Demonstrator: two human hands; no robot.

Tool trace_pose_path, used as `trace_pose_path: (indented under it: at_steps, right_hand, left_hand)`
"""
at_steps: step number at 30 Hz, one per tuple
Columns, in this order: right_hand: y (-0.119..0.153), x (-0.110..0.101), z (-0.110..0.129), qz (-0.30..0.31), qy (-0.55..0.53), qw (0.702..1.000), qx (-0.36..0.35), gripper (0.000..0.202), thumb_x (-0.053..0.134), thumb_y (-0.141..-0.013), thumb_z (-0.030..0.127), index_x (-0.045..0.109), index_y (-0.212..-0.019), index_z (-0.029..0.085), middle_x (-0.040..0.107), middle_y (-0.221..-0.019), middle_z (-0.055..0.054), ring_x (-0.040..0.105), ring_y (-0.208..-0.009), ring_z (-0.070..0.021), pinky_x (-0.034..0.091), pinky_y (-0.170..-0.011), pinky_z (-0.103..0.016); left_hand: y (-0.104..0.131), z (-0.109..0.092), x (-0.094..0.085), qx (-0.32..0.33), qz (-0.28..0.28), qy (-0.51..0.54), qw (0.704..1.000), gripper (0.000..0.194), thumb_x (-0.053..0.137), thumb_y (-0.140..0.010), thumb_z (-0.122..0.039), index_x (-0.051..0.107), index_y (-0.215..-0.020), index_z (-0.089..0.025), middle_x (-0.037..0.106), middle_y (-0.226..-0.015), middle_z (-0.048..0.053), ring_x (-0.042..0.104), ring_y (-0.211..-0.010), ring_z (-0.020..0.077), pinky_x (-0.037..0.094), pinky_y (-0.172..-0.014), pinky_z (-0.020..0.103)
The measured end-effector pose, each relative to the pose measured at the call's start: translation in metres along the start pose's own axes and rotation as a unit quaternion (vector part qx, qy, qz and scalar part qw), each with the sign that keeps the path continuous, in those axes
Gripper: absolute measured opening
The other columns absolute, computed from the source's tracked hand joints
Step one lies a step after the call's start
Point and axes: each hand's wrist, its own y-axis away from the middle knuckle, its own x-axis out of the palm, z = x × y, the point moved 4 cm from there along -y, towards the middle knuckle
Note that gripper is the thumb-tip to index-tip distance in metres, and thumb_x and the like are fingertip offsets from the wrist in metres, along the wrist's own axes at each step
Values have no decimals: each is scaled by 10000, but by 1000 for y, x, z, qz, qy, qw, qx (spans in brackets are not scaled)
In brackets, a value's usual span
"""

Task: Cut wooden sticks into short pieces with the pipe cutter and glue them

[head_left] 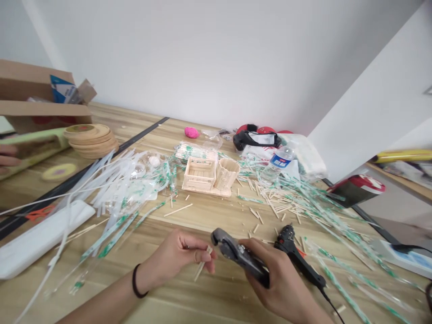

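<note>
- Thin wooden stick point(200, 271), lower centre of frame, pinched in the person's left hand point(180, 254); maybe more than one piece, too blurred to count.
- Done: stick model point(206, 192) stands mid-frame, an open railed box and a round cup side by side on one flat base; looks well built up.
- Left: held stick isn't on the model; loose sticks point(280, 200) lie scattered right of centre. Judged partway; can't tell how many more pieces are needed.
- Left grip: thumb and fingers closed on the stick, little gap.
- Right hand point(275, 267), lower right of centre: wrapped round a black hand tool point(236, 253), its head just beside the stick's upper end; contact unclear, jaw opening unclear.
- Glue gun point(297, 256) lies right of that hand, ungripped.
</note>
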Motion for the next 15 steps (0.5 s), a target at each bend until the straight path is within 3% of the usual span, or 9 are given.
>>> trace_pose_path:
  at_steps: [7,11,15]
  right_hand:
    - [1,18,-6,29,7,999,-13,524,499,-603,54,513,-1091,243,605,-979,-45,557,-882,-225,392,-726,-305]
    - [2,19,-8,42,6,999,-6,516,510,-608,73,508,-1096,240,597,-976,-49,544,-877,-232,377,-718,-314]
    - [1,22,-7,70,8,997,6,470,520,-602,95,520,-1051,233,595,-957,-44,538,-857,-234,359,-701,-315]
  left_hand:
    - [-3,17,3,-65,-23,80,994,118,778,-654,-248,702,-658,-158,735,-660,2,662,-652,157,472,-632,234]
    - [-6,21,8,-79,-29,165,983,316,832,-568,-207,568,-741,-183,700,-576,-37,633,-517,124,444,-511,198]
    - [-10,19,8,-78,-43,200,976,496,851,-525,-153,382,-677,-212,556,-443,-126,521,-393,54,337,-405,122]
